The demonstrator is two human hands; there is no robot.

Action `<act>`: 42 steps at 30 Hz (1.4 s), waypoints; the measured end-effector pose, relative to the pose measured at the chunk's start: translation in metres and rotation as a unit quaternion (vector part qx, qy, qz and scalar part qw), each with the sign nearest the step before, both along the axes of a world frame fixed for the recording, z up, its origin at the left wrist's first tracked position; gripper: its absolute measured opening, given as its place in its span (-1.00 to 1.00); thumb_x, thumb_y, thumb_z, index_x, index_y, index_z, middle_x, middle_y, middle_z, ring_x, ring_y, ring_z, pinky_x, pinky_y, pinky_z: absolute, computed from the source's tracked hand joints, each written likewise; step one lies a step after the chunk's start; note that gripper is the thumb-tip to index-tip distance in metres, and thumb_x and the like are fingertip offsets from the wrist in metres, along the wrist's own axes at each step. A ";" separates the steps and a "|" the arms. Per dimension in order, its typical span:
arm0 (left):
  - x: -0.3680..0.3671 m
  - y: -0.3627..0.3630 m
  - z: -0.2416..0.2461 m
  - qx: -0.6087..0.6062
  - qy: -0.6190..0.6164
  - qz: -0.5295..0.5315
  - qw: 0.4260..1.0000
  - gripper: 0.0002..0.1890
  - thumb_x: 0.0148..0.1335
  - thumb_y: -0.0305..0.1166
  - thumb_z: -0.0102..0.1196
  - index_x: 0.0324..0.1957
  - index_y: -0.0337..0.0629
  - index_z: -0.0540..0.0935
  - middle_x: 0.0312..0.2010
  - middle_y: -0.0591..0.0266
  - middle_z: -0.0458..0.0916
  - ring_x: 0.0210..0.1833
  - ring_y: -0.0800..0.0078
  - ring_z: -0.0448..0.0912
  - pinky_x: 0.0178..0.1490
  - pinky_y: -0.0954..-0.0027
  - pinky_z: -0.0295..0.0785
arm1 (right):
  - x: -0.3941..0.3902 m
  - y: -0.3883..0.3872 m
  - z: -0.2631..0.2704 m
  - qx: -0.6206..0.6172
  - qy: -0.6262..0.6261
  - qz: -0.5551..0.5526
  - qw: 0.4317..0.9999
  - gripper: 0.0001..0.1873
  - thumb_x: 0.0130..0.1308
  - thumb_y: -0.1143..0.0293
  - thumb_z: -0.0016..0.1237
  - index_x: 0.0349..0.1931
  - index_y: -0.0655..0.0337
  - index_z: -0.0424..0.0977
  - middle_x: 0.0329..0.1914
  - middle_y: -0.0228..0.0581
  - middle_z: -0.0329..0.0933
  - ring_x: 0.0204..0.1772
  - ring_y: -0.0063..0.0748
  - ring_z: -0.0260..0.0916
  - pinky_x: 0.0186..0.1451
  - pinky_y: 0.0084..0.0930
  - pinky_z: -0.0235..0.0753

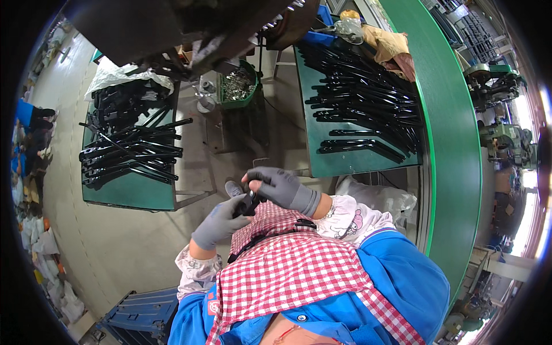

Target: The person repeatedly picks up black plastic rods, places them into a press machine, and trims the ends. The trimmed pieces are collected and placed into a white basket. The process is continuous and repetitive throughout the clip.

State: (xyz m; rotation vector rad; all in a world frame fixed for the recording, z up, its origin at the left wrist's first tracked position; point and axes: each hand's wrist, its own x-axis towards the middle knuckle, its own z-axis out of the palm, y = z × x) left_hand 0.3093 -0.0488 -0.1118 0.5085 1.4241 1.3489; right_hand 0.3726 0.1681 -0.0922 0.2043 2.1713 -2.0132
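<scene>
In front of my apron, my left hand point(219, 225), in a grey glove with bare fingertips, grips a small black part point(246, 205). The part looks like a bracket or a clamp; its exact kind is hard to tell. My right hand point(282, 189), gloved alike, is bent over the upper end of this part, with thumb and fingers curled close together. A small shiny spot shows at the part's top, beneath the right thumb. Whether the right fingers pinch a small piece or only touch the part is hidden.
On the left green table point(129, 196) lie black bent tubes point(133, 157) and a heap of black parts point(125, 103). More tubes point(362, 95) cover the right table point(336, 166). Between them a green bin point(237, 102) holds small metal pieces, under a dark machine point(172, 34). A blue crate point(138, 317) stands lower left.
</scene>
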 end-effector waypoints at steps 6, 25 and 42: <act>0.014 0.036 0.003 -0.058 0.109 -0.009 0.992 -0.40 0.18 -0.46 0.19 0.29 -0.29 0.39 -0.24 0.22 0.58 -0.20 0.54 0.48 -0.06 0.43 0.42 | 0.038 0.095 -0.051 0.242 0.054 -0.106 0.963 -0.60 0.30 0.14 0.07 0.01 0.23 0.51 -0.06 -0.10 0.59 -0.01 -0.14 0.55 0.05 -0.32 0.53; -0.051 0.009 0.080 -0.078 0.412 -0.005 0.908 -0.43 0.04 -0.33 0.38 0.12 -0.25 0.52 -0.20 -0.02 0.63 -0.19 0.11 0.63 -0.12 0.26 0.50 | 0.015 0.132 0.033 0.437 0.219 0.057 0.871 -0.69 0.32 0.09 0.04 -0.09 0.07 0.44 -0.46 -0.21 0.51 -0.34 -0.04 0.54 -0.31 -0.21 0.48; -0.131 -0.037 0.131 -0.113 0.697 -0.058 0.705 -0.54 0.10 -0.11 0.29 -0.06 -0.20 0.56 -0.39 0.17 0.61 -0.34 0.18 0.62 -0.32 0.21 0.47 | -0.104 0.022 0.120 0.647 0.299 0.188 0.676 -0.64 0.30 -0.11 -0.04 -0.22 -0.04 0.51 -0.53 -0.39 0.48 -0.43 -0.30 0.52 -0.34 -0.30 0.43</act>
